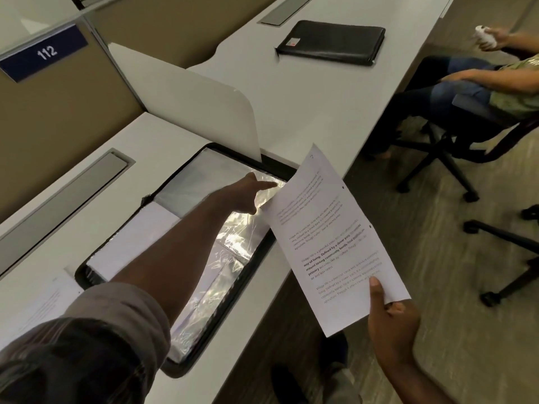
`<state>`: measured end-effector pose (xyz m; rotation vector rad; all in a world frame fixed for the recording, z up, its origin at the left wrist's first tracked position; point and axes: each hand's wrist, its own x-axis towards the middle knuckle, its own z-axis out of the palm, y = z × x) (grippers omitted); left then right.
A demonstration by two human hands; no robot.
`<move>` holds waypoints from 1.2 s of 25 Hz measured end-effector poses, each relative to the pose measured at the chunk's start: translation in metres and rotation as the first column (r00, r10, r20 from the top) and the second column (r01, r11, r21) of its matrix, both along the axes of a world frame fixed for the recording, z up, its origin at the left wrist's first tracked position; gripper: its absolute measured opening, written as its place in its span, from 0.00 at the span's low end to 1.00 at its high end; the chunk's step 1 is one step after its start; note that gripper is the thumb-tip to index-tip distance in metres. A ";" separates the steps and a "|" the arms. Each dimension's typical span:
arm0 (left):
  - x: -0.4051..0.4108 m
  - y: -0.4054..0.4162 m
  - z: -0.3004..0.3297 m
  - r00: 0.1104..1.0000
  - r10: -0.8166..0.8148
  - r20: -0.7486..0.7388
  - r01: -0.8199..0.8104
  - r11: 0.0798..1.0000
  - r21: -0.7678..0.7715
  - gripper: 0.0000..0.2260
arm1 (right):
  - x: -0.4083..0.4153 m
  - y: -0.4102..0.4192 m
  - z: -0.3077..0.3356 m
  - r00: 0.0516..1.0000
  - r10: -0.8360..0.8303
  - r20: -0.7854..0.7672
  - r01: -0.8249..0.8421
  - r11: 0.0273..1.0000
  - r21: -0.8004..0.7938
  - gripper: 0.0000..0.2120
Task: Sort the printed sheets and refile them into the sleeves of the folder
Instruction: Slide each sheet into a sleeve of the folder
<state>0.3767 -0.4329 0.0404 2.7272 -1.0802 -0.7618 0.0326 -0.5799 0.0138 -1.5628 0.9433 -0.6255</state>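
Observation:
An open black folder (277, 167) lies on the white desk, its shiny plastic sleeves (230, 243) facing up. My left hand (250, 195) reaches across the folder to the far edge of the top sleeve; its index finger is extended and the thumb hangs below, at the sleeve's mouth. My right hand (390, 319) pinches the near corner of a printed sheet (329, 237) and holds it over the desk edge, its far corner next to my left hand. White sheets (140, 237) lie on the folder's left half. Another printed sheet (40, 304) rests on the desk at the near left.
A closed black folder (329, 43) lies on the neighbouring desk beyond a white divider panel (186, 103). A seated person (466, 83) on an office chair (449, 153) is at the right. Another chair base (507, 252) stands on the floor nearby.

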 end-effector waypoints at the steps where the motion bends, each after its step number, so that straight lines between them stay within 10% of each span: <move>1: -0.001 0.001 0.000 1.000 -0.005 0.012 0.005 1.000 -0.015 0.40 | 0.000 0.006 -0.001 1.000 0.016 -0.001 -0.016 1.000 -0.014 0.08; 12: -0.029 0.005 -0.013 0.982 0.168 0.088 -0.113 0.891 -0.440 0.18 | -0.009 0.039 -0.013 0.993 0.112 -0.032 -0.112 0.994 -0.013 0.08; 23: -0.045 0.017 -0.023 0.924 0.380 -0.043 -0.333 0.744 -0.580 0.21 | -0.003 0.042 0.004 0.996 0.072 0.053 -0.065 0.989 -0.129 0.06; 30: -0.050 0.015 -0.030 0.870 0.488 -0.071 -0.438 0.699 -0.566 0.22 | -0.017 0.052 0.006 0.964 0.230 0.136 -0.192 0.950 -0.246 0.25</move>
